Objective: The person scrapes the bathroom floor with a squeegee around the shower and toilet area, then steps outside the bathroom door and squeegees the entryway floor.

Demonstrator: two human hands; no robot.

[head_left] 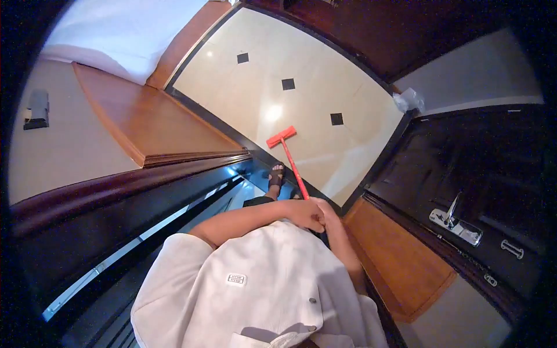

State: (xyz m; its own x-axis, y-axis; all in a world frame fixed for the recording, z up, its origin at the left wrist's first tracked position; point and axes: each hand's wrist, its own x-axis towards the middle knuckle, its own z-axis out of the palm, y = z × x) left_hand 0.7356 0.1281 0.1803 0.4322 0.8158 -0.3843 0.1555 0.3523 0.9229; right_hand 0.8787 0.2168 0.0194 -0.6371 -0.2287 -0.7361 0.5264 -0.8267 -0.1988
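Note:
A red long-handled floor tool (296,169), a mop or squeegee by its look, slants up from my hands. Its wide T-shaped head (281,137) rests on the tiled floor. My left hand (307,215) is closed at the top of the handle, in front of my belly. Right against it, my right hand (324,210) is closed too, around the handle's upper end. The two hands overlap, so the end of the handle and some fingers are hidden. One foot in a dark sandal (276,176) stands just left of the handle.
Cream floor (255,87) with small black squares has a dark border. To the left runs a dark wooden handrail (116,181) beside stairs. A dark door with a metal handle (455,226) is at right. White plastic bag (409,101) lies in the far right corner; white cloth (122,40) hangs upper left.

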